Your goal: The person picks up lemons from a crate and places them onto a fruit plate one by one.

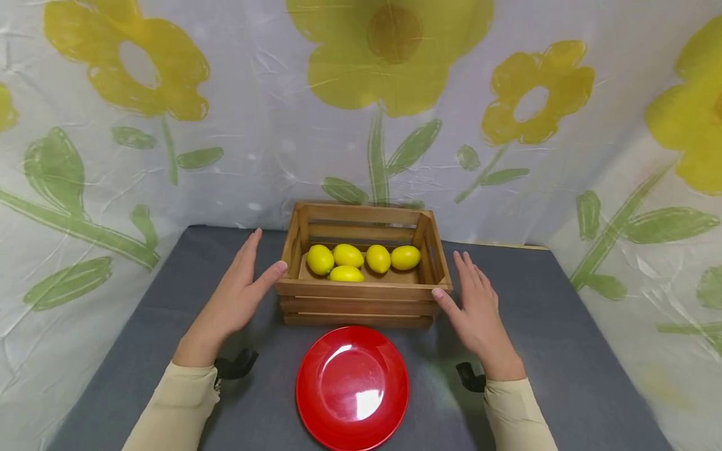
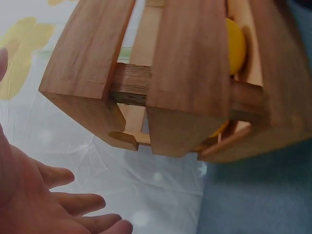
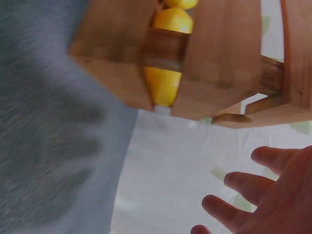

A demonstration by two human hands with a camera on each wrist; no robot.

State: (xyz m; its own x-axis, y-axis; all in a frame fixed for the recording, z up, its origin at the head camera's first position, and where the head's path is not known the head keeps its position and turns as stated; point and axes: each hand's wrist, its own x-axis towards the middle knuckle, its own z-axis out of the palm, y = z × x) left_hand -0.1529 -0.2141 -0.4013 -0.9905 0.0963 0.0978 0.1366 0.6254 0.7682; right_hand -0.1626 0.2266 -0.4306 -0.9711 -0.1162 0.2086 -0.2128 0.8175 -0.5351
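A slatted wooden crate stands on the grey table and holds several yellow lemons. My left hand is open beside the crate's left end, its thumb at the front left corner. My right hand is open beside the right end, thumb close to the front right corner. Neither hand holds anything. In the left wrist view the crate's end slats fill the frame, with a lemon behind them and my straight fingers below. The right wrist view shows the crate, a lemon between its slats, and spread fingers.
A glossy red plate with nothing on it lies just in front of the crate, between my forearms. The grey table cloth stretches to both sides. A white sheet with yellow flowers hangs behind and around the table.
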